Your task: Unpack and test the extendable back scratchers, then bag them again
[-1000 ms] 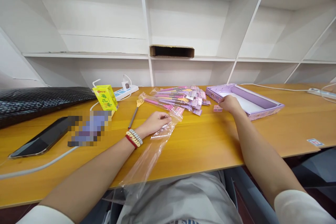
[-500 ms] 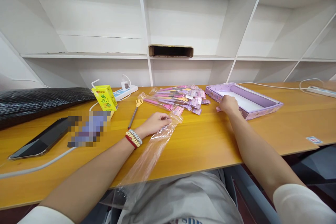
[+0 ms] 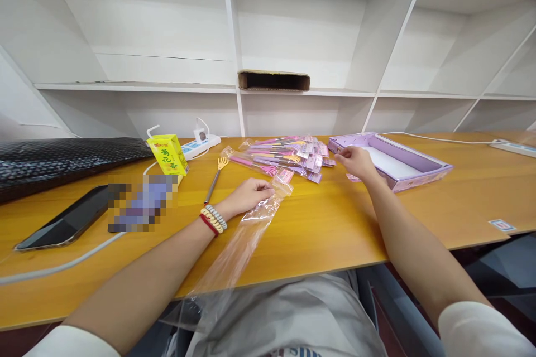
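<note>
Head view: my right hand (image 3: 355,162) has shifted off the pink card (image 3: 353,178), towards the packets (image 3: 278,152).
The card now shows just below that hand, apart from its fingertips, which sit close together between the packets and the purple box (image 3: 419,181); I cannot tell whether they grip anything. So that card looks released, while my left hand (image 3: 248,195) stays in place, its fingers pinched on the clear bag (image 3: 251,228). The bag looks thin, glossy and creased, lying slantwise across the table (image 3: 322,234), its lower end hanging over the near edge towards my lap. A scratcher (image 3: 213,185) with a yellow claw-like head and a grey handle lies bare beside my left wrist, outside the bag.
</note>
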`<action>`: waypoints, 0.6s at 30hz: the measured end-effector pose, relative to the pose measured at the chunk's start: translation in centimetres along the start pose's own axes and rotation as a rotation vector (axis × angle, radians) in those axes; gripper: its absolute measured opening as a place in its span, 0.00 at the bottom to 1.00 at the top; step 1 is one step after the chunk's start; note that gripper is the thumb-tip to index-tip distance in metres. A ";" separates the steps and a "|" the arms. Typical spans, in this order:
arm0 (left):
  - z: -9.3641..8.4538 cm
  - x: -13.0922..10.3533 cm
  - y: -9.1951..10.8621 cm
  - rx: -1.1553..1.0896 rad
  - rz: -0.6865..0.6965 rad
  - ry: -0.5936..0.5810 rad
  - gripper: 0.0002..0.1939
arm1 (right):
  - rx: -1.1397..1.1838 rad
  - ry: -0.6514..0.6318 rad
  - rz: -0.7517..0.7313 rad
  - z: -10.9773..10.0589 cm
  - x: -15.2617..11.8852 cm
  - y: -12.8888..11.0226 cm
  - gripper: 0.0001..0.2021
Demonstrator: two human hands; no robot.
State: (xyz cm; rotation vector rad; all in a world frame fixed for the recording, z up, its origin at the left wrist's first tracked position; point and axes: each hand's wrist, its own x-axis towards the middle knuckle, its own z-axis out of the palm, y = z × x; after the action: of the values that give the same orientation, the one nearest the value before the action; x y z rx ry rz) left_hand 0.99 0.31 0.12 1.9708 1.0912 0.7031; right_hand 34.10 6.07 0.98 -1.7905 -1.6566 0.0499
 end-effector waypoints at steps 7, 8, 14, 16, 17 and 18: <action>0.2 0.0 0.2 -0.031 0.044 -0.063 0.15 | 0.655 -0.591 -0.445 4.0 -5.9 -7.6 0.26; 0.2 0.0 0.2 -0.032 0.046 -0.068 0.15 | 0.697 -0.646 -0.478 4.7 -6.6 -8.4 0.26; 0.3 -0.2 0.5 -0.024 0.020 -0.086 0.16 | 0.939 -0.668 -0.467 4.7 -7.3 -9.3 0.18; 0.3 -0.3 0.6 -0.040 0.028 -0.100 0.16 | 0.976 -0.702 -0.468 3.8 -6.8 -9.2 0.15; 0.3 -0.3 0.6 -0.042 0.032 -0.103 0.16 | 0.979 -0.710 -0.458 3.4 -6.7 -9.1 0.14; 0.3 -0.3 0.6 -0.039 0.032 -0.102 0.16 | 0.978 -0.713 -0.440 3.2 -6.6 -9.1 0.13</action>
State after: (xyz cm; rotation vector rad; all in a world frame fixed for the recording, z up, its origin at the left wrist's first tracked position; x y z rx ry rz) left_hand 1.36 -0.28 0.45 1.9727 0.9793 0.6288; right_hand 23.50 1.17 0.39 -0.6563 -1.9316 1.1856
